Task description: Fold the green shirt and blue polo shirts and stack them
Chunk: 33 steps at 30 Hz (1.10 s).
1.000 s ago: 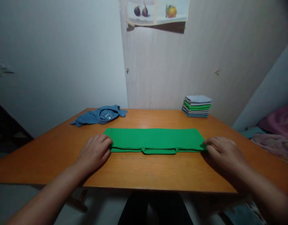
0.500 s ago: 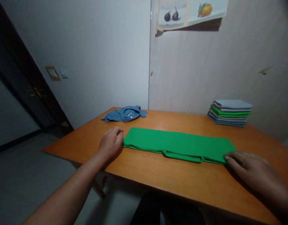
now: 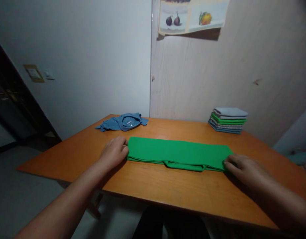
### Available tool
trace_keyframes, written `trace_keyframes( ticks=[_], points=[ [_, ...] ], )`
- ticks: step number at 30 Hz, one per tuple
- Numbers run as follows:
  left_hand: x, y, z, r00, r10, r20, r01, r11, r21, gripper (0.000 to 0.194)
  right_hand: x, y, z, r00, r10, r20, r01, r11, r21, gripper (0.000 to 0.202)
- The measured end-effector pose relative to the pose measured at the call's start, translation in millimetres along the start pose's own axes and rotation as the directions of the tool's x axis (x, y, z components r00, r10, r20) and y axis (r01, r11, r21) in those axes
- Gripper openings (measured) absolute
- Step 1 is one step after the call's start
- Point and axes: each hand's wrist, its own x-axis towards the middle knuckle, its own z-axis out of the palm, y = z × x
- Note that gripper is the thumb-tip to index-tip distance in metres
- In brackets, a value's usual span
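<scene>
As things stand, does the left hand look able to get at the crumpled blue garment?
Likely yes: the blue garment lies farther back on the table, and nothing visible stands between it and the left hand. That hand is at the folded green garment, which it would probably have to leave.

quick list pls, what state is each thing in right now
green garment: folded into a long strip, flat
blue shirt: crumpled, collar showing
pile of clothes: folded, neatly stacked
fruit picture: hanging on the wall
left hand: curled at green's left end, grip unclear
right hand: at its right end, grip unclear
</scene>
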Motion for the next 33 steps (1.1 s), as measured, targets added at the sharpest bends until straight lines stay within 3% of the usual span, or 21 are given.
trace_keyframes(
  ticks=[2, 6, 9, 12, 15, 17, 27, 33],
  points=[
    [17.5, 17.1, 2.2, 0.996, 0.084, -0.030, -0.085, 0.996, -0.031, 0.017, 18.0, -17.0, -9.8, 0.998, -0.004, 0.056, 0.001, 0.999, 0.052, 0.039],
    [57.3, 73.7, 24.2, 0.970, 0.240, -0.025, -0.240, 0.950, -0.197, 0.030, 69.9, -68.0, -17.5, 0.999, -0.046, 0.005, 0.045, 0.991, 0.127, 0.049],
    [73.7, 116.4, 50.0, 0.929, 0.369, 0.008, -0.351, 0.891, -0.288, 0.042, 101.2, -102.7, -4.5, 0.994, -0.102, 0.030, 0.096, 0.981, 0.170, 0.052],
    [72.0, 138.9, 74.5, 0.863, 0.480, 0.158, -0.424, 0.857, -0.292, 0.053, 109.2, -120.9, 21.5, 0.980, -0.126, 0.156, 0.105, 0.985, 0.138, 0.053],
    [61.6, 139.9, 91.4, 0.820, 0.466, 0.332, -0.396, 0.881, -0.259, 0.062, 99.3, -124.2, 46.2, 0.946, -0.092, 0.312, 0.061, 0.992, 0.108, 0.063],
    [56.2, 135.9, 96.8, 0.814, 0.445, 0.374, -0.376, 0.893, -0.245, 0.066, 92.1, -122.8, 55.2, 0.929, -0.075, 0.363, 0.035, 0.993, 0.116, 0.069],
    [54.8, 134.6, 93.0, 0.842, 0.376, 0.387, -0.344, 0.926, -0.154, 0.074, 91.1, -126.2, 47.3, 0.919, -0.070, 0.389, -0.003, 0.983, 0.183, 0.078],
    [58.3, 133.1, 94.9, 0.832, 0.373, 0.410, -0.359, 0.926, -0.116, 0.073, 90.9, -121.3, 45.2, 0.922, -0.029, 0.386, -0.059, 0.974, 0.217, 0.091]
  ],
)
